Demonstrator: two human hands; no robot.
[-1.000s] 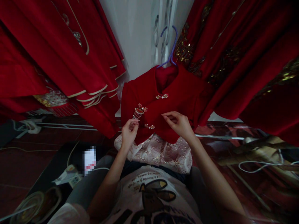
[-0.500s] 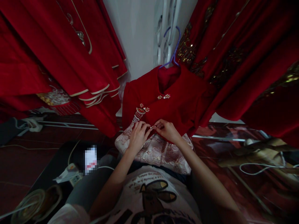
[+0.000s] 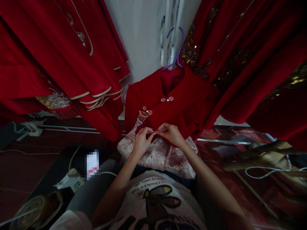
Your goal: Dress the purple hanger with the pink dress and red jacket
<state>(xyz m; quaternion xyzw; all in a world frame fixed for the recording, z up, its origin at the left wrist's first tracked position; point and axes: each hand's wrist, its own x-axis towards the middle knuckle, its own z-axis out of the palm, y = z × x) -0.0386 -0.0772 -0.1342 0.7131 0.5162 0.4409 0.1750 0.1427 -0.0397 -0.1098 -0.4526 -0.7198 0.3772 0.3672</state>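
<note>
A red jacket (image 3: pixel 146 89) hangs from a purple hanger (image 3: pixel 179 52) and drapes toward my lap. At its front lower edge, the fingertips of my left hand (image 3: pixel 141 140) pinch one side of a small beaded clasp (image 3: pixel 155 131). My right hand (image 3: pixel 172 134) pinches the other side, so the two hands almost meet; fingers cover most of the clasp. Higher up are a pearl-and-flower clasp (image 3: pixel 167 99) below the collar and a fan-shaped tassel ornament (image 3: pixel 143 115) on the left. Pale pink brocade fabric (image 3: pixel 158 156) lies under the hands across my lap.
Red garments (image 3: pixel 79 64) with gold trim hang at left, and sequined red ones (image 3: pixel 244 70) at right. A power strip (image 3: pixel 76 182) and a lidded cup (image 3: pixel 31 207) sit on a dark surface at lower left. Wooden poles (image 3: pixel 259 159) with white cord stand at right.
The left fingers have closed in slightly toward the right hand, and the clasp between them shows less. Otherwise the view has only shifted a little.
</note>
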